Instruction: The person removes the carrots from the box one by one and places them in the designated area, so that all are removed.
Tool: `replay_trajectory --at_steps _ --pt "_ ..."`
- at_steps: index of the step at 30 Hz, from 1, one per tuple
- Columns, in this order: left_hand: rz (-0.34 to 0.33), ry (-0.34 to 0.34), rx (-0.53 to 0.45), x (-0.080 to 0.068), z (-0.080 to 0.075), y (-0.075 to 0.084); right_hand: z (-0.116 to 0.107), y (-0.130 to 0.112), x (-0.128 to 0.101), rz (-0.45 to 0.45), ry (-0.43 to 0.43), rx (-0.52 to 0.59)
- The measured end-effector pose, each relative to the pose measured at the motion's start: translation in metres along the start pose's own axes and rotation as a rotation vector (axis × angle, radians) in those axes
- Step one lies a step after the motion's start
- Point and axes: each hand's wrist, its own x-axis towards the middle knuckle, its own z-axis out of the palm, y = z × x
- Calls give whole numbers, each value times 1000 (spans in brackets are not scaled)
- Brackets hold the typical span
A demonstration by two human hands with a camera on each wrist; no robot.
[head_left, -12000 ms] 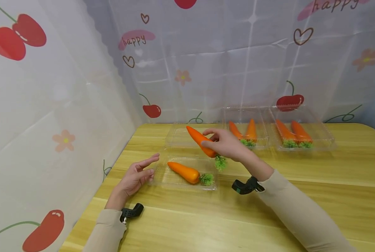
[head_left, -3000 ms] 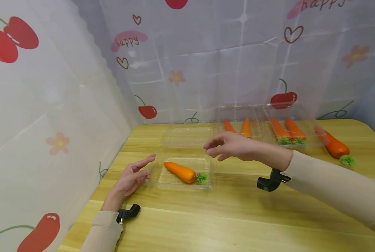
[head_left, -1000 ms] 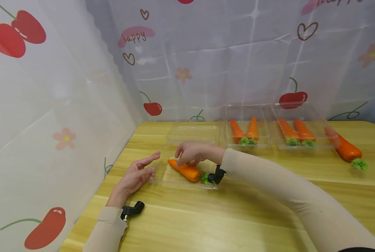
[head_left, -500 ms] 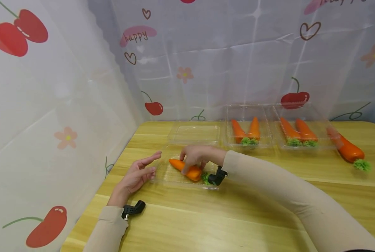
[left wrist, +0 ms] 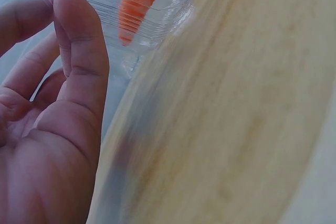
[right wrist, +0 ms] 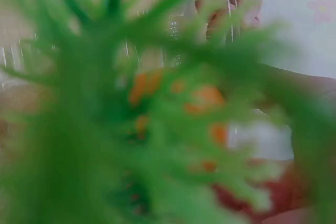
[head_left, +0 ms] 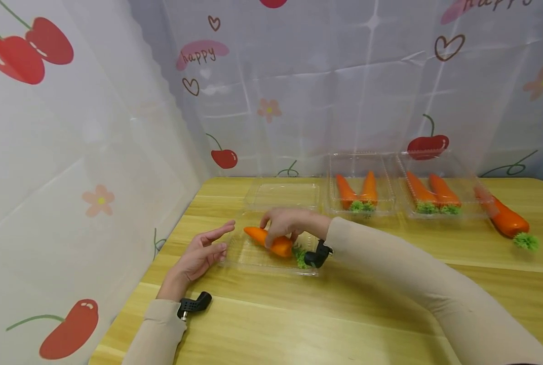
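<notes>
My right hand (head_left: 286, 223) grips an orange carrot (head_left: 283, 249) from above, thumb on the near side. The carrot is over the base of an opened clear plastic clamshell box (head_left: 271, 267), its tip pointing left. Its green leafy top (right wrist: 173, 145) fills most of the right wrist view, blurred, and hides much of the grip. My left hand (head_left: 200, 256) is at the box's left edge, index finger extended and thumb right at the rim. In the left wrist view, the thumb (left wrist: 79, 40) overlaps the box's ridged wall and the carrot's tip (left wrist: 126, 38) shows through the plastic.
Two more clear boxes stand at the back, a middle box (head_left: 385, 205) and a right box (head_left: 474, 213), each with two carrots. Another carrot (head_left: 508, 221) lies loose on the wooden table (head_left: 262, 319) at the right. A patterned curtain (head_left: 299, 101) hangs behind.
Twelve seconds ago my right hand held another carrot; one now lies at the far right. Since then the right hand has reached into the near box and raised its carrot slightly. Left hand stays.
</notes>
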Motion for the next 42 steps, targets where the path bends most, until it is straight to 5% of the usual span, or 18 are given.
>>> replay_trajectory --at_steps 14,42 --pt "27 -18 26 0 -4 -3 -10 8 -29 -95 38 256" --pt "33 -34 16 -1 -3 -2 -16 37 -83 -229 99 357"
